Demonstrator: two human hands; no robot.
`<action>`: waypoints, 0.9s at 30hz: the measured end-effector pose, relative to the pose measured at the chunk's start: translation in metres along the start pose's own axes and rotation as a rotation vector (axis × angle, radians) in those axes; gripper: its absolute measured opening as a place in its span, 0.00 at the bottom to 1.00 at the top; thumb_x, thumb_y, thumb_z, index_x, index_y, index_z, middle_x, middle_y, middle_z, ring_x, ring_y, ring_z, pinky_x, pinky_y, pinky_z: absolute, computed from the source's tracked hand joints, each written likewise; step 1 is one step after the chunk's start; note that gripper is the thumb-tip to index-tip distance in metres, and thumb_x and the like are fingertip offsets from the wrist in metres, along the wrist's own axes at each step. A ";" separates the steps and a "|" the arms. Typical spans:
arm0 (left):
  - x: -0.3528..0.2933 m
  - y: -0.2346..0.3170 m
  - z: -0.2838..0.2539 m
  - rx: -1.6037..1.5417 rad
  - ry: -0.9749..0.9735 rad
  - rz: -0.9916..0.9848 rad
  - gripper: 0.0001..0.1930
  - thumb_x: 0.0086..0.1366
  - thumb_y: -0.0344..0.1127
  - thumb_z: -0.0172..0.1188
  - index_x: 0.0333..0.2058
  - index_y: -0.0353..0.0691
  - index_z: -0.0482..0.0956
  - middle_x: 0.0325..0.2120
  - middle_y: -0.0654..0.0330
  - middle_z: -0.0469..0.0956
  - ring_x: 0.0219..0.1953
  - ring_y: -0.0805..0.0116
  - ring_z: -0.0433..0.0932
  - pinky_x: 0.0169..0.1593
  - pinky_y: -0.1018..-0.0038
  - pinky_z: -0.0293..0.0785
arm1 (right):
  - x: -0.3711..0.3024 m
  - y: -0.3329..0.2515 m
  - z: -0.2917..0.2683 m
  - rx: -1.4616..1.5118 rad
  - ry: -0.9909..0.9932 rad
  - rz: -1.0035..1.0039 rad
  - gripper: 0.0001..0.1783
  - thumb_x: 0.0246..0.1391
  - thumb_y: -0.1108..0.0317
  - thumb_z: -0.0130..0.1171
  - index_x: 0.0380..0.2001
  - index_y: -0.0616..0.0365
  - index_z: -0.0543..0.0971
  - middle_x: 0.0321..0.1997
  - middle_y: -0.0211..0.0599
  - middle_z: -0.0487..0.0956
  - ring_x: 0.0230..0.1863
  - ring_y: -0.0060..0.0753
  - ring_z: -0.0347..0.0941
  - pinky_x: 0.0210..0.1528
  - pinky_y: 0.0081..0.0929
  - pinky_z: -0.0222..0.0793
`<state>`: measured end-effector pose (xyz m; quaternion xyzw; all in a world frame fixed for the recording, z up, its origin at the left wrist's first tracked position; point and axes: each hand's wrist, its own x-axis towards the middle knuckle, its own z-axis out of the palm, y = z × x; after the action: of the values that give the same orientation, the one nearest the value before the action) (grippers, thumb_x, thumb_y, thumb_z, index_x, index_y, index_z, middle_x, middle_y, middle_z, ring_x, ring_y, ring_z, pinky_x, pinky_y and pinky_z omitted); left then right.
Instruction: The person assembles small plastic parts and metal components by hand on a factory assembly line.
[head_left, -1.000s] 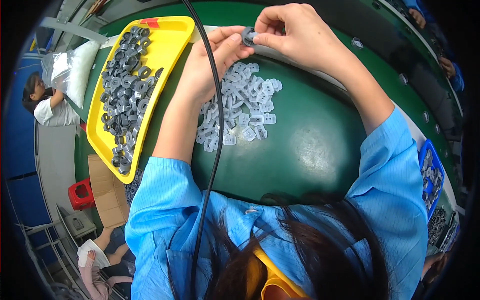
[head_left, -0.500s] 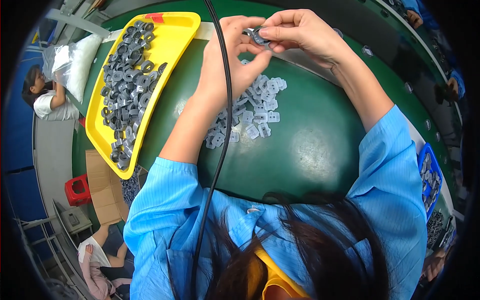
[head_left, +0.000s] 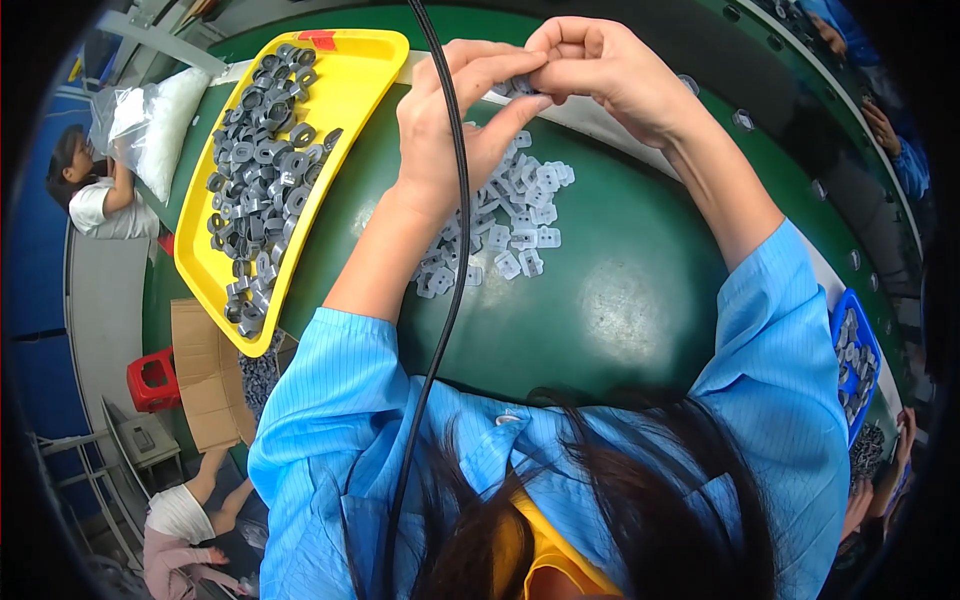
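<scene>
My left hand (head_left: 455, 125) and my right hand (head_left: 605, 80) meet above the far side of the green table. Between their fingertips is a small grey plastic ring part (head_left: 517, 86), mostly hidden by the fingers. Both hands pinch it, the left with thumb and fingers from the left side, the right from above. Below the hands lies a loose pile of small translucent plastic pieces (head_left: 520, 205) with holes in them. Left of my left forearm, a yellow tray (head_left: 350, 75) holds many dark grey ring parts (head_left: 265, 150).
A black cable (head_left: 462, 200) hangs in front of my left wrist. Beyond the hands, a green conveyor belt (head_left: 790, 150) carries spaced small pieces. A blue bin (head_left: 838, 310) of grey parts is at the right. A cardboard box (head_left: 205, 370) and red stool (head_left: 153, 380) stand lower left. Other people work around.
My right fingers have closed further over the grey ring part, which now shows less. At lower left, another person has bent over; at lower right, another person's hand has risen.
</scene>
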<state>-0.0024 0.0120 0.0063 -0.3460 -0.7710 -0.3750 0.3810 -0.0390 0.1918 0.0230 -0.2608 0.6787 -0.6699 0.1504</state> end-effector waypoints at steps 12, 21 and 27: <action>-0.010 -0.037 0.008 0.173 -0.397 -0.558 0.22 0.51 0.37 0.68 0.44 0.37 0.76 0.35 0.59 0.79 0.39 0.72 0.76 0.44 0.76 0.72 | 0.015 0.039 -0.035 -0.499 0.504 0.127 0.10 0.46 0.71 0.61 0.32 0.59 0.73 0.27 0.32 0.76 0.26 0.27 0.71 0.31 0.26 0.68; -0.006 -0.033 -0.007 -0.020 -0.204 -0.779 0.07 0.57 0.27 0.58 0.35 0.32 0.77 0.28 0.59 0.79 0.31 0.75 0.78 0.37 0.80 0.75 | -0.007 0.019 0.022 -0.786 -0.127 -0.217 0.12 0.43 0.74 0.60 0.35 0.61 0.77 0.33 0.44 0.79 0.39 0.43 0.76 0.43 0.36 0.71; -0.005 -0.026 -0.018 -0.414 -0.039 -0.890 0.12 0.58 0.26 0.58 0.41 0.29 0.71 0.31 0.52 0.77 0.33 0.66 0.80 0.37 0.78 0.78 | -0.013 0.010 0.015 -0.876 -0.094 -0.029 0.12 0.43 0.71 0.62 0.33 0.65 0.79 0.32 0.48 0.79 0.36 0.44 0.76 0.41 0.34 0.72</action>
<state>-0.0149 -0.0170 0.0016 -0.0586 -0.7602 -0.6404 0.0924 -0.0220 0.1861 0.0100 -0.3398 0.8873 -0.3084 0.0467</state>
